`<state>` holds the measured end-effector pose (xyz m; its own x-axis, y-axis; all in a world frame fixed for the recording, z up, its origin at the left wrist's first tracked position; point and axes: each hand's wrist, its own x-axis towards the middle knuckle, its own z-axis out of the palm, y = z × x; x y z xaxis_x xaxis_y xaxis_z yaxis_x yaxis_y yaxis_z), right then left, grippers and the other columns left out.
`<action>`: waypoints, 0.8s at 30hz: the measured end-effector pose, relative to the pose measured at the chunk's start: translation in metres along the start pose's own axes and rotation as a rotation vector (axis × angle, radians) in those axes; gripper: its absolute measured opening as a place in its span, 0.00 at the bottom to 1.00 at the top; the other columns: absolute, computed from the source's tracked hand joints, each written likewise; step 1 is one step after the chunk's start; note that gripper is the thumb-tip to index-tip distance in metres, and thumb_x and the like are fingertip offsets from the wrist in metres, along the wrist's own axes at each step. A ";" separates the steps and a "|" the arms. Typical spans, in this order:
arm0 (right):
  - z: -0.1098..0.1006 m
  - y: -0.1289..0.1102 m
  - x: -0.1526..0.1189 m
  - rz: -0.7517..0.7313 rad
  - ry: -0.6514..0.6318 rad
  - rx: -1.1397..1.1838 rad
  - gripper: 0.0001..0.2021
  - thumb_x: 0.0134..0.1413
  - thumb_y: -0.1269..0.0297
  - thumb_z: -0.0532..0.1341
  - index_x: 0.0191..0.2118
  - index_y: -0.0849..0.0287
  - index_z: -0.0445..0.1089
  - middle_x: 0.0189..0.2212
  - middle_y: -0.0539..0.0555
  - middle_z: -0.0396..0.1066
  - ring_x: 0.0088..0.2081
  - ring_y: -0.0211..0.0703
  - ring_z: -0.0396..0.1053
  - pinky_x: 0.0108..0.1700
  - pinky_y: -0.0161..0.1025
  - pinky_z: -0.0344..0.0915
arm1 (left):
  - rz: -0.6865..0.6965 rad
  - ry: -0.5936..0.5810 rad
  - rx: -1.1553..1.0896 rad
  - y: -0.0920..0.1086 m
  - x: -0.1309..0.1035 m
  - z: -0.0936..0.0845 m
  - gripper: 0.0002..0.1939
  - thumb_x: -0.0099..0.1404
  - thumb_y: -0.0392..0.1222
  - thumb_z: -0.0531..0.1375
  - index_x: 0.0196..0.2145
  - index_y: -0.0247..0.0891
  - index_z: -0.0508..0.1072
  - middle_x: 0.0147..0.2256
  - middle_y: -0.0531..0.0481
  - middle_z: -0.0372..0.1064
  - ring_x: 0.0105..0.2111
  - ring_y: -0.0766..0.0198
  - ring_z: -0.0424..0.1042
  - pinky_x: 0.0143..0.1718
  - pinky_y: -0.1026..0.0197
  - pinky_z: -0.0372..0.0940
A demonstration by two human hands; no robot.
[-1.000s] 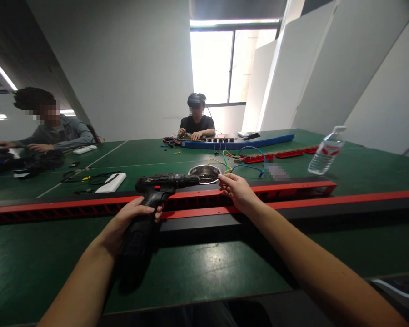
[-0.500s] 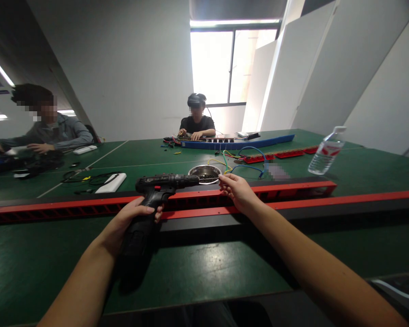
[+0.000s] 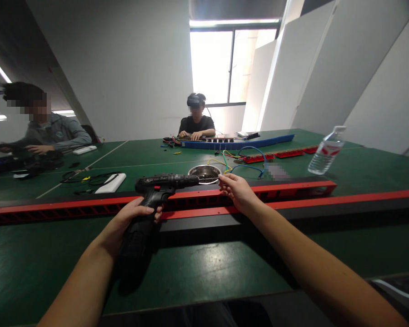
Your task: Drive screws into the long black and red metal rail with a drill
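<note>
A black cordless drill lies level in my left hand, its chuck pointing right. My fingers wrap around its handle. From the chuck a long thin bit sticks out towards my right hand. Thumb and fingers of that hand are pinched together at the bit's tip; whether a small part sits between them is hidden. Just behind the bit stands a round metal bowl with small dark pieces in it. Below both hands lie two long red and black rails, a rear one and a front one.
A clear water bottle stands at the right. Behind the bowl are coloured wires, red strips and a long blue rail. A white box with black cable lies left. Two people sit across the green table.
My hands and the drill have barely moved. At the far left, the co-worker has leaned slightly left and lifted a dark item. The other co-worker's hands have shifted a little.
</note>
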<state>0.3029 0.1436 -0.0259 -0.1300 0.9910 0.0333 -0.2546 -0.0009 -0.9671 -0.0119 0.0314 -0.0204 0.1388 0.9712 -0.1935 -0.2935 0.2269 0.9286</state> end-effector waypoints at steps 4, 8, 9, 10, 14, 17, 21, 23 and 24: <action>0.000 0.000 -0.001 -0.006 -0.002 0.000 0.21 0.39 0.50 0.76 0.29 0.57 0.69 0.27 0.50 0.71 0.28 0.37 0.65 0.30 0.37 0.60 | -0.016 0.003 -0.021 0.001 -0.004 0.004 0.15 0.57 0.35 0.68 0.44 0.32 0.79 0.36 0.41 0.73 0.33 0.61 0.73 0.34 0.62 0.70; 0.000 0.000 0.000 0.000 0.005 0.003 0.21 0.38 0.50 0.76 0.29 0.57 0.68 0.27 0.50 0.71 0.28 0.36 0.65 0.29 0.36 0.59 | -0.013 0.006 -0.020 0.003 -0.008 0.009 0.13 0.58 0.34 0.67 0.43 0.32 0.79 0.36 0.42 0.72 0.33 0.62 0.73 0.35 0.63 0.71; 0.000 0.001 0.000 0.002 0.008 0.006 0.21 0.38 0.50 0.76 0.29 0.57 0.69 0.26 0.50 0.71 0.28 0.36 0.65 0.29 0.36 0.59 | -0.005 0.010 -0.018 0.004 -0.008 0.010 0.13 0.58 0.34 0.67 0.43 0.32 0.79 0.36 0.43 0.73 0.33 0.62 0.73 0.36 0.63 0.71; 0.000 0.001 0.000 0.003 0.009 0.008 0.21 0.38 0.51 0.76 0.29 0.57 0.69 0.26 0.50 0.71 0.28 0.36 0.65 0.29 0.36 0.59 | 0.003 0.014 -0.016 0.004 -0.007 0.011 0.13 0.58 0.34 0.67 0.42 0.32 0.79 0.36 0.43 0.73 0.33 0.62 0.73 0.36 0.63 0.71; 0.000 0.001 0.001 0.006 0.015 0.007 0.21 0.37 0.51 0.76 0.29 0.58 0.69 0.26 0.49 0.70 0.27 0.36 0.64 0.28 0.36 0.58 | 0.018 0.031 -0.022 0.004 -0.007 0.013 0.12 0.56 0.33 0.68 0.40 0.31 0.79 0.36 0.44 0.73 0.34 0.63 0.73 0.38 0.63 0.72; 0.000 0.001 0.001 0.007 0.010 0.007 0.20 0.38 0.51 0.76 0.29 0.58 0.69 0.26 0.50 0.70 0.27 0.36 0.64 0.29 0.36 0.58 | 0.006 0.037 -0.016 0.005 -0.008 0.014 0.12 0.56 0.34 0.68 0.41 0.32 0.79 0.36 0.44 0.73 0.34 0.63 0.73 0.39 0.62 0.72; 0.000 0.000 0.000 0.004 0.004 0.005 0.20 0.38 0.51 0.75 0.29 0.58 0.68 0.27 0.50 0.70 0.28 0.36 0.65 0.29 0.36 0.58 | -0.004 0.031 -0.006 0.007 -0.009 0.015 0.13 0.57 0.34 0.68 0.41 0.32 0.79 0.35 0.44 0.73 0.33 0.63 0.73 0.39 0.62 0.71; 0.001 0.000 0.000 0.006 0.007 0.004 0.20 0.38 0.51 0.75 0.28 0.58 0.68 0.26 0.50 0.70 0.28 0.36 0.64 0.29 0.36 0.58 | -0.008 0.027 -0.009 0.007 -0.009 0.015 0.13 0.57 0.34 0.68 0.41 0.32 0.79 0.35 0.44 0.73 0.33 0.63 0.73 0.39 0.62 0.71; 0.001 0.000 0.000 0.006 0.008 0.004 0.20 0.38 0.51 0.75 0.29 0.58 0.68 0.26 0.50 0.70 0.28 0.36 0.64 0.29 0.36 0.58 | -0.011 0.025 -0.012 0.007 -0.009 0.014 0.13 0.57 0.34 0.67 0.42 0.32 0.79 0.35 0.44 0.73 0.33 0.63 0.73 0.39 0.62 0.71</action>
<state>0.3023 0.1435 -0.0260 -0.1237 0.9920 0.0251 -0.2580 -0.0077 -0.9661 -0.0015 0.0234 -0.0075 0.1181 0.9701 -0.2120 -0.3039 0.2386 0.9224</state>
